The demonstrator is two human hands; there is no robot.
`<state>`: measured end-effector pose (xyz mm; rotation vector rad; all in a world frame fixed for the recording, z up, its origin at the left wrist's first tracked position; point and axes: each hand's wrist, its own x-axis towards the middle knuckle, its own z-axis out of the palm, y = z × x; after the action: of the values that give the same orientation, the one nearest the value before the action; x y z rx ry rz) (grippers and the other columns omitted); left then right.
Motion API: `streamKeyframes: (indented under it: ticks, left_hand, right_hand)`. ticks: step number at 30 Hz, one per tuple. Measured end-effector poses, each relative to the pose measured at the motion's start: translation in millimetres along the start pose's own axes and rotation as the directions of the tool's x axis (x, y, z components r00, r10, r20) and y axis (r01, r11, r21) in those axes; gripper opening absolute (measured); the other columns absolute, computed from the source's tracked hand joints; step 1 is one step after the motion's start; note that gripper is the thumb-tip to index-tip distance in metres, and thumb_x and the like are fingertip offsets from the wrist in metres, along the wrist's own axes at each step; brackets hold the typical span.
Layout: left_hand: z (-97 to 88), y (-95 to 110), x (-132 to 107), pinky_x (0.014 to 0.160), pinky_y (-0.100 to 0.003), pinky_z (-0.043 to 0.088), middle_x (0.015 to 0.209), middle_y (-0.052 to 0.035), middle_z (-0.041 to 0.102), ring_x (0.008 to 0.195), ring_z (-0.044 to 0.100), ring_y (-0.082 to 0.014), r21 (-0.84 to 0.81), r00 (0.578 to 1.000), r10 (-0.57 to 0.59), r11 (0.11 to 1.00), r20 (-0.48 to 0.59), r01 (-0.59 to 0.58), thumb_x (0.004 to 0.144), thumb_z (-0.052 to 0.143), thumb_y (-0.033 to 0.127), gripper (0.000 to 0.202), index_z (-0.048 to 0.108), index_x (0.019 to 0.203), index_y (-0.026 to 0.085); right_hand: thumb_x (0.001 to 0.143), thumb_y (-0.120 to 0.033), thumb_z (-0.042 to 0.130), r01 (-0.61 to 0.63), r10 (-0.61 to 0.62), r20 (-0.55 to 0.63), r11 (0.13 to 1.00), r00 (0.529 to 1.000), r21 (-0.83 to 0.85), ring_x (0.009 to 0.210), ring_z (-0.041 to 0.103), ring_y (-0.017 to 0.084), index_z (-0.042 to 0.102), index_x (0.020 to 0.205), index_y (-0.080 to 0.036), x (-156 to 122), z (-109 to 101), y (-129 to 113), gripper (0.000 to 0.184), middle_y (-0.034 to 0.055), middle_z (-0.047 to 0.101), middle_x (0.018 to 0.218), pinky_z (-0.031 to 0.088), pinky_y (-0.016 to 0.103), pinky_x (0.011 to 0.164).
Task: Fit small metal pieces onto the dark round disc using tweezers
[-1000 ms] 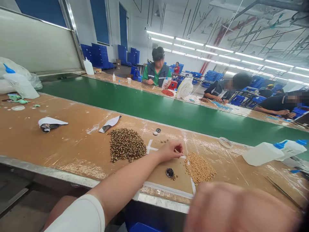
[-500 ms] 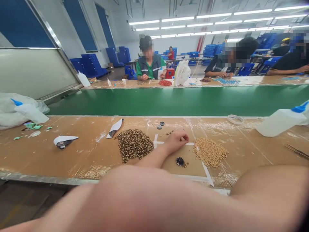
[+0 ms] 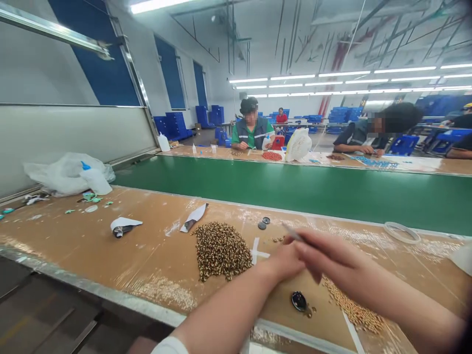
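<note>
My right hand (image 3: 328, 253) is closed around a thin grey pointed tool that looks like tweezers (image 3: 292, 232), its tip pointing up and left. Just beneath it, my left hand (image 3: 287, 260) has its fingers curled in. The right hand covers those fingertips, so I cannot make out what they hold. Left of my hands is a heap of shiny dark gold beads (image 3: 223, 250). Partly behind my right forearm lies a heap of light gold beads (image 3: 356, 307). A small black dish (image 3: 298, 301) sits below my hands, with drops beside it.
Two dark discs (image 3: 264, 223) and a clear ring (image 3: 401, 233) lie toward the green belt (image 3: 239, 182). Folded paper pieces (image 3: 125, 227), a glue bottle (image 3: 96, 181) and a plastic bag (image 3: 59, 172) are at left. Across the belt, co-workers sit by a white fan (image 3: 299, 145).
My right hand has come in from the right with the thin tool and now meets my left hand. The view has swung left and up.
</note>
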<state>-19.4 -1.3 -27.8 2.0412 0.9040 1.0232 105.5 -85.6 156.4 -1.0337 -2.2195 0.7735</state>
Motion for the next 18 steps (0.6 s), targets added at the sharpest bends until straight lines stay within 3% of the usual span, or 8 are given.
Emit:
streamKeyframes:
  ticks: [3, 5, 8, 11, 14, 18]
  left_hand:
    - [5.6, -10.5, 2.5, 0.084, -0.030, 0.054, 0.092, -0.0036, 0.075, 0.085, 0.069, -0.0177, 0.042, 0.999, 0.015, 0.999, 0.053, -0.017, 0.082, 0.074, 0.016, 0.010, 0.079, 0.089, 0.020]
    - [8.4, -16.9, 4.5, 0.085, -0.028, 0.053, 0.094, -0.0030, 0.076, 0.087, 0.070, -0.0164, 0.043, 0.999, -0.008, 0.999, 0.053, 0.005, 0.084, 0.075, 0.018, 0.010, 0.080, 0.092, 0.021]
    - [9.9, -21.9, 6.8, 0.090, -0.026, 0.053, 0.099, -0.0035, 0.077, 0.094, 0.072, -0.0165, 0.044, 0.998, -0.009, 0.999, 0.056, 0.007, 0.085, 0.075, 0.016, 0.011, 0.080, 0.093, 0.022]
    - [8.9, -20.6, 7.4, 0.095, -0.025, 0.053, 0.104, -0.0041, 0.078, 0.101, 0.072, -0.0162, 0.067, 0.996, 0.032, 0.997, 0.082, -0.037, 0.088, 0.072, 0.015, 0.011, 0.079, 0.094, 0.020]
    - [6.8, -15.8, 6.8, 0.097, -0.024, 0.053, 0.106, -0.0054, 0.079, 0.104, 0.072, -0.0150, 0.093, 0.990, 0.103, 0.989, 0.091, -0.112, 0.093, 0.065, 0.015, 0.014, 0.079, 0.095, 0.018]
    - [3.4, -11.3, 6.7, 0.100, -0.024, 0.053, 0.110, -0.0060, 0.078, 0.108, 0.071, -0.0143, 0.125, 0.985, 0.132, 0.981, 0.107, -0.145, 0.097, 0.058, 0.012, 0.021, 0.078, 0.100, 0.018]
  right_hand:
    - [0.102, -0.060, 0.050, -0.106, 0.066, -0.198, 0.974, 0.978, -0.200, 0.089, 0.068, 0.024, 0.073, 0.100, -0.023, 5.6, -15.2, 91.3, 0.044, 0.0078, 0.073, 0.096, 0.055, 0.034, 0.080]
    - [0.099, -0.063, 0.051, -0.094, -0.016, -0.369, 0.956, 0.929, -0.277, 0.095, 0.066, 0.025, 0.074, 0.093, -0.022, 3.4, -24.7, 145.8, 0.048, 0.0091, 0.070, 0.099, 0.054, 0.035, 0.083]
    - [0.097, -0.066, 0.052, -0.228, 0.069, -0.488, 0.934, 0.870, -0.275, 0.083, 0.063, 0.022, 0.077, 0.108, -0.024, -6.4, -29.6, 203.1, 0.049, 0.0069, 0.064, 0.092, 0.048, 0.029, 0.059]
    - [0.098, -0.061, 0.055, -0.163, 0.038, -0.429, 0.952, 0.903, -0.258, 0.092, 0.068, 0.023, 0.076, 0.113, -0.026, -19.9, -22.0, 233.2, 0.044, 0.0064, 0.069, 0.099, 0.055, 0.029, 0.069]
    - [0.097, -0.058, 0.059, -0.072, -0.058, -0.371, 0.943, 0.927, -0.326, 0.109, 0.069, 0.027, 0.077, 0.112, -0.029, -30.4, -10.8, 244.5, 0.038, 0.0077, 0.073, 0.115, 0.059, 0.034, 0.086]
    - [0.097, -0.059, 0.059, -0.048, -0.082, -0.360, 0.940, 0.930, -0.337, 0.103, 0.073, 0.026, 0.077, 0.114, -0.031, -34.1, 1.2, 246.1, 0.037, 0.0070, 0.075, 0.116, 0.062, 0.031, 0.080]
